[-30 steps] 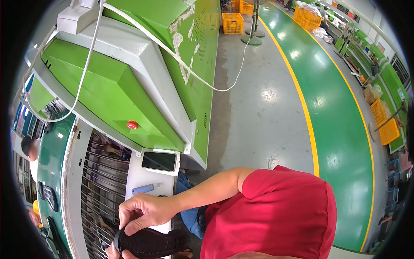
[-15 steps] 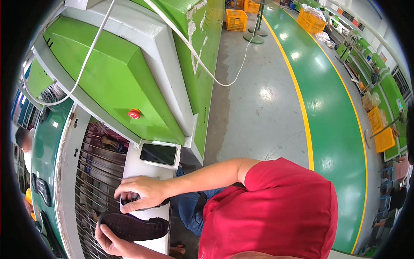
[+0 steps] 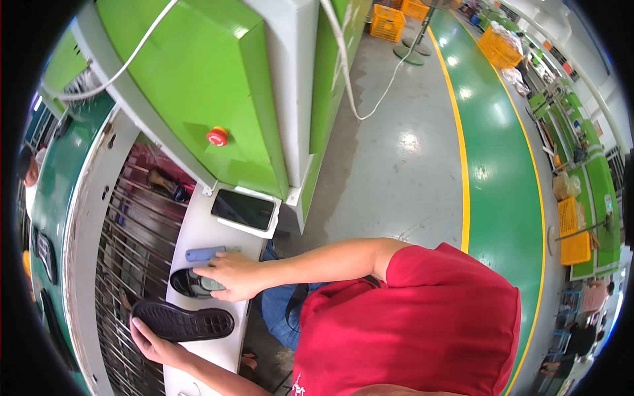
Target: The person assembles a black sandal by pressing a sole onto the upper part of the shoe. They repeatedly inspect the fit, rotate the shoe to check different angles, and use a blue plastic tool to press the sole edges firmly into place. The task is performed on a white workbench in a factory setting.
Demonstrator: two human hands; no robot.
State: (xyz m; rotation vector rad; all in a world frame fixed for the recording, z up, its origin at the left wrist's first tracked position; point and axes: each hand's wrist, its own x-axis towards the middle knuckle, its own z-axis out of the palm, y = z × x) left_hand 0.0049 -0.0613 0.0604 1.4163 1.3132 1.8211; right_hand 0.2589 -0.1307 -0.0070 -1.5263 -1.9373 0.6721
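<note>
Presently, left hand (image 3: 150, 343) grips a black shoe sole (image 3: 183, 322); right hand (image 3: 228, 276), fingers curled, presses a black shoe (image 3: 187, 282) beside a blue tool (image 3: 205, 253).

Single head view, fisheye, looking steeply down from above the red shirt (image 3: 422, 323); white tabletop (image 3: 198, 237) close at 8 o'clock, floor (image 3: 396, 152) toward 1 o'clock.

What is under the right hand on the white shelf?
Under the right hand lies a small black bowl with a grey object in it. The fingers cover the rest of its contents.
</note>
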